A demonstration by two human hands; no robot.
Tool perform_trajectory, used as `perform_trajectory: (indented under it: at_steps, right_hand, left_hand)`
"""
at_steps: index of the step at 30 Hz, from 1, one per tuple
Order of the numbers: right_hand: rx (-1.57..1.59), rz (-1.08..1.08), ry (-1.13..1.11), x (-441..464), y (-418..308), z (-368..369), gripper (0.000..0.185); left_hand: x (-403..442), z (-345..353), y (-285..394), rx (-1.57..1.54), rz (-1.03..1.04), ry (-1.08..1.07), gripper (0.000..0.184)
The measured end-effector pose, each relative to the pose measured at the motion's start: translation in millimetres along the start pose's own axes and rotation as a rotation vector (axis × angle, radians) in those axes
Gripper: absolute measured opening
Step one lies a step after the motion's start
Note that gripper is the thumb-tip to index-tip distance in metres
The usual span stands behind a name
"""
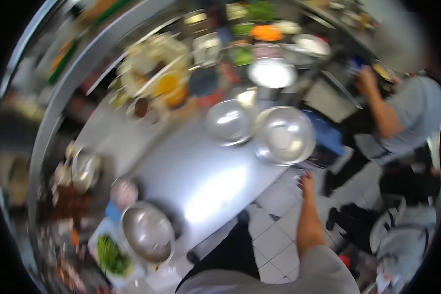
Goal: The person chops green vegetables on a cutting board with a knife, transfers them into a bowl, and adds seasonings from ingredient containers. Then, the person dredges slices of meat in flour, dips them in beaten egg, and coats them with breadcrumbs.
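Note:
My right arm hangs forward over the tiled floor, and my right hand [306, 181] is beside the table's edge, just below a wide steel bowl [303, 152]. A gap seems to lie between hand and bowl. Motion blur smears the fingers, so whether they hold anything does not show. A second, smaller steel bowl [226, 133] stands left of the wide one on the steel table [166, 161]. My left hand is out of the picture.
At lower left, a large steel bowl [157, 223] stands beside leafy greens [113, 255] on a white board [134, 269]. Chopped orange food [267, 33] lies among containers at the back. A co-worker [411, 108] stands at right; another person [402, 240] is lower right.

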State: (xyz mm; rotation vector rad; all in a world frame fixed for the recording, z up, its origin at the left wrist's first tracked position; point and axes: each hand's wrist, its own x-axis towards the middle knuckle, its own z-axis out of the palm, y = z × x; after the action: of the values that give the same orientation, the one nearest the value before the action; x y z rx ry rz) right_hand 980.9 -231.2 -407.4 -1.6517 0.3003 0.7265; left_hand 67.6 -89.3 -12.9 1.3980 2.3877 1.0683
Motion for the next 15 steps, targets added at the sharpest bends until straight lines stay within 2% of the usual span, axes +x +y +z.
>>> perform_trajectory:
  at_steps: [1, 2, 3, 4, 5, 6, 7, 9, 10, 14, 15]
  right_hand:
    - [-0.133, 0.01, -0.112, -23.1, 19.4, 4.2, 0.056]
    - [-0.294, 0.066, -0.322, -32.0, 46.7, 6.1, 0.048]
    - [-0.643, 0.069, -0.437, -63.4, 52.5, 20.8, 0.038]
    - [-0.555, 0.082, -0.531, -73.6, 97.9, 14.4, 0.033]
    - [-0.786, 0.232, -0.66, -92.2, 109.6, 20.7, 0.028]
    - [-0.939, 0.003, -1.004, -98.6, 135.5, 14.8, 0.023]
    - [-0.919, -0.036, -1.27, -101.0, 162.8, 3.9, 0.018]
    - [-1.072, 0.395, -1.065, -220.1, 88.6, 64.7, 0.018]
    - [-1.086, 0.382, -1.07, -262.3, 65.8, 85.8, 0.018]
    - [-1.268, 0.045, -1.446, -376.4, 34.4, 147.8, 0.018]
    - [-1.141, -0.116, -1.471, -469.8, 1.9, 193.6, 0.02]
  left_hand:
    - [7.2, 6.0, -11.0, -0.2, -0.074, 0.049, 0.05]
    - [30.7, -10.5, -62.0, -0.523, -0.146, -0.039, 0.049]
    - [4.1, 9.3, -26.7, -0.289, -0.014, 0.096, 0.046]
    - [13.9, 2.7, -50.4, -0.14, 0.014, 0.074, 0.044]
    - [7.8, 7.1, -41.3, -0.003, 0.205, 0.105, 0.042]
    - [0.5, 16.6, -8.0, 0.042, 0.185, 0.113, 0.045]
    - [-7.0, 19.9, 29.4, 0.127, 0.108, 0.115, 0.048]
    - [-1.3, 27.8, 29.2, 0.269, 0.393, 0.06, 0.06]
    - [1.9, 32.6, 31.0, 0.338, 0.425, 0.05, 0.069]
    - [25.9, 75.1, 54.1, 0.437, 0.469, -0.068, 0.104]
    - [46.6, 89.4, 41.9, 0.428, 0.488, -0.119, 0.111]
